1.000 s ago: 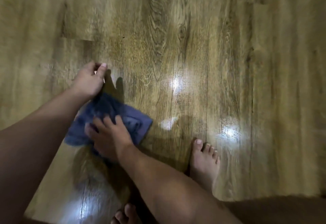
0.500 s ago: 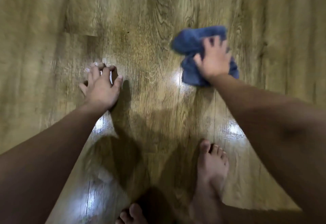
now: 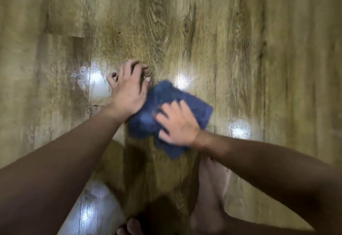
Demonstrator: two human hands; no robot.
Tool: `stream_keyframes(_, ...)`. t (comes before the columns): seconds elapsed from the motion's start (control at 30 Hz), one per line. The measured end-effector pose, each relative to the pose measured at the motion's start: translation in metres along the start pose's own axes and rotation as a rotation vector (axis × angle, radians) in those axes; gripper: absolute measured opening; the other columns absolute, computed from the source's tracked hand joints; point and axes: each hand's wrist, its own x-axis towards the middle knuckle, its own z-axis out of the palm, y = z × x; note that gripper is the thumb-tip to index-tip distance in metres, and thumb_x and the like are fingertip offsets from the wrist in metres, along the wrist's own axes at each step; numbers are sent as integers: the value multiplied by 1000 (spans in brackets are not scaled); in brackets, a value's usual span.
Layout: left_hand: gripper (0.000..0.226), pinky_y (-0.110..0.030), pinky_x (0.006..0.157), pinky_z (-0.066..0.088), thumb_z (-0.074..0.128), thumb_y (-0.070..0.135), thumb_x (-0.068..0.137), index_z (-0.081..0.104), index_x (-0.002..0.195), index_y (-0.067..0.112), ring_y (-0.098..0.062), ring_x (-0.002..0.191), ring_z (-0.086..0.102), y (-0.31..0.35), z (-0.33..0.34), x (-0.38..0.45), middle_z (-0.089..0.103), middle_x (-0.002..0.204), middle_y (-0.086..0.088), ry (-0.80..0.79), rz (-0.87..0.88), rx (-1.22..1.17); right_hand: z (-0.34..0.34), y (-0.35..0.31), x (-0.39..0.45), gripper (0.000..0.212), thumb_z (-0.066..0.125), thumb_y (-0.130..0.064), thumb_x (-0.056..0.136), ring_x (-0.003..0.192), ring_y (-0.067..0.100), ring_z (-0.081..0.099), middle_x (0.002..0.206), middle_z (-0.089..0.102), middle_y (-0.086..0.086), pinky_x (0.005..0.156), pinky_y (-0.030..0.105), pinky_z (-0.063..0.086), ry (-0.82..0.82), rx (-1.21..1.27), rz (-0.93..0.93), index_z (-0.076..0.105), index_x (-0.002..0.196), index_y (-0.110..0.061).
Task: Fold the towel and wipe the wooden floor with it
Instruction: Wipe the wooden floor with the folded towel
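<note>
A folded blue towel [image 3: 187, 103] lies flat on the wooden floor [image 3: 185, 21] at the centre of the view. My right hand [image 3: 175, 123] presses down on the towel's near half with spread fingers. My left hand [image 3: 127, 90] rests on the floor just left of the towel, fingers bent with the tips on the wood, its wrist touching the towel's left edge. The towel's lower left part is blurred.
My bare right foot [image 3: 212, 188] stands just below the towel, and toes of my left foot [image 3: 129, 227] show at the bottom edge. Bright light reflections [image 3: 238, 129] dot the glossy planks. Open floor stretches ahead and to both sides.
My right hand has swept the towel from the far right back toward the middle, next to my left hand. My left hand has stayed planted on the floor.
</note>
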Motion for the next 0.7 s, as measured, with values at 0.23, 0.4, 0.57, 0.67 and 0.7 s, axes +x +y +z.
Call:
stream_keyframes(0.23, 60, -56, 111, 7, 31, 62, 98, 29, 150, 31, -16, 153, 5, -22, 22, 4, 14, 166, 3, -143, -52, 104, -3, 69, -25, 44, 55, -42, 79, 85, 32, 57, 111, 65, 15, 70, 43, 44, -74, -31, -301, 64, 114, -16)
stream_keyframes(0.4, 70, -64, 114, 1, 29, 67, 92, 14, 152, 34, -15, 153, -12, -18, 32, 5, -2, 167, 7, -192, -75, 182, -30, 214, -14, 46, 45, -42, 84, 108, 46, 48, 121, 49, 27, 78, 54, 47, 170, -148, 624, 47, 116, -9)
stream_keyframes(0.57, 72, -63, 115, 7, 25, 68, 91, 14, 153, 32, -17, 153, -12, -16, 31, 5, -3, 167, 3, -217, -81, 230, -45, 247, -7, 54, 47, -41, 89, 130, 45, 34, 142, 37, 22, 97, 61, 42, 126, -45, 1100, 40, 134, -10)
stream_keyframes(0.67, 70, -62, 115, 7, 28, 66, 94, 13, 154, 32, -18, 153, -14, -15, 28, 8, -5, 167, 3, -223, -84, 232, -39, 185, -6, 49, 51, -39, 87, 121, 42, 40, 131, 42, 22, 95, 57, 40, 143, -34, 994, 44, 125, -9)
stream_keyframes(0.7, 69, -61, 116, 7, 29, 64, 95, 13, 154, 32, -18, 153, -14, -14, 28, 7, -5, 167, 3, -224, -84, 235, -33, 155, -6, 47, 54, -39, 85, 116, 40, 42, 127, 44, 21, 93, 55, 39, 138, -10, 910, 46, 120, -10)
